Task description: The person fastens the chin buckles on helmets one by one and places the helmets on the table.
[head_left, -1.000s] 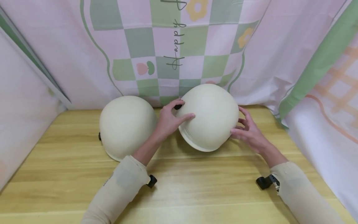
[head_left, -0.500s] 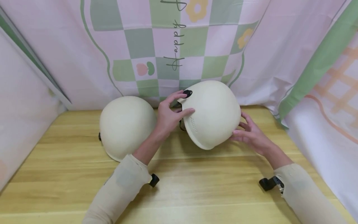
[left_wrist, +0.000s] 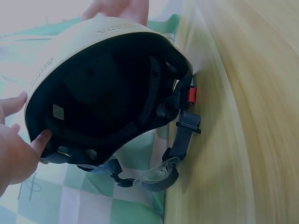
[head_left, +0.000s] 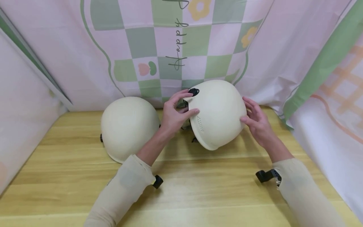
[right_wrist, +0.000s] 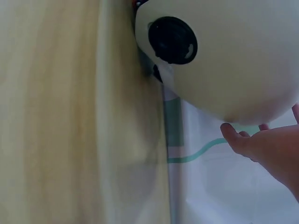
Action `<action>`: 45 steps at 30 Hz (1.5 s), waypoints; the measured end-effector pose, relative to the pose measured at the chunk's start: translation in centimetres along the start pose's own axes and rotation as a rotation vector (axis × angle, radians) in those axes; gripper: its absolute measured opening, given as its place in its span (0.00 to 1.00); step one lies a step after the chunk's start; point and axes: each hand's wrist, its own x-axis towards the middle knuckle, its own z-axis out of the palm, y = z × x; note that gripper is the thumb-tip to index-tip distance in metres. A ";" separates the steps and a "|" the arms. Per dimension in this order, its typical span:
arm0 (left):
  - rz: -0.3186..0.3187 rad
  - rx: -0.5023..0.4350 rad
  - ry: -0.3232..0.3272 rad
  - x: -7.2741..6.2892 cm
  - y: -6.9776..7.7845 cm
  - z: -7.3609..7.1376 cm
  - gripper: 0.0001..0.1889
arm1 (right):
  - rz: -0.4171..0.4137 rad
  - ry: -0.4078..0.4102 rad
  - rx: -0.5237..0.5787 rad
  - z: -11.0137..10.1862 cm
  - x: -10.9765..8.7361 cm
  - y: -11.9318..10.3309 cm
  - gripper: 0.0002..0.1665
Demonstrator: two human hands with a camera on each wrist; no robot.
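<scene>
Left hand (head_left: 177, 113) is pinching the rim of the cream helmet (head_left: 218, 115) on the right side, thumb lying on the outer shell near the small vent holes (head_left: 200, 124), index finger reaching the black round knob (head_left: 194, 91). Right hand (head_left: 258, 121) is touching the crown end, fingers and thumb staying apart, not wrapping it. That helmet is sitting tilted toward the back of the wood-grain counter (head_left: 198, 189), opening facing left; cannot tell if its shell is touching the wood. Black padding (left_wrist: 107, 93) is showing inside; chin strap (left_wrist: 184, 140) with a red buckle part (left_wrist: 192, 95) is hanging out. Second cream helmet (head_left: 129, 126) is resting dome-up just beside the left forearm. Checkered cloth (head_left: 170, 41) reading "Happy" is hanging behind both. Beige sleeves (head_left: 123, 189) are covering the forearms.
</scene>
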 end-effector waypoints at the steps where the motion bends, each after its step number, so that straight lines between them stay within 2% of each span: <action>1: -0.001 -0.004 -0.002 0.0 0.0 0.0 0.26 | 0.001 0.003 -0.001 0.1 0.0 -0.1 0.37; 6: -0.031 -0.009 0.033 -0.1 0.3 0.4 0.31 | 0.027 0.005 -0.006 0.5 0.0 -0.3 0.39; 10: -0.107 -0.032 0.092 -0.2 0.2 0.8 0.38 | 0.029 0.007 -0.004 0.5 0.0 -0.2 0.40; 13: -0.178 -0.008 0.118 -0.3 0.2 0.8 0.40 | 0.033 0.009 -0.005 0.4 -0.1 -0.1 0.40; 18: -0.254 0.002 0.077 -0.2 0.3 0.8 0.43 | 0.053 0.011 -0.011 0.2 -0.3 0.0 0.41; 25: -0.289 -0.069 0.035 -0.1 0.5 0.8 0.46 | 0.073 -0.003 -0.002 0.2 -0.6 0.2 0.38; 29: -0.313 -0.089 0.018 0.1 0.7 0.8 0.45 | 0.060 -0.013 -0.033 0.1 -0.6 0.1 0.38; 38: -0.346 -0.104 -0.011 0.4 1.1 0.7 0.48 | 0.078 0.002 -0.151 0.1 -0.2 -0.5 0.37; 41: -0.346 -0.102 -0.016 0.4 1.2 0.6 0.48 | 0.079 0.017 -0.228 0.3 0.0 -0.9 0.39; 45: -0.347 -0.097 -0.014 0.5 1.3 0.5 0.47 | 0.036 0.040 -0.350 0.9 0.5 -1.8 0.41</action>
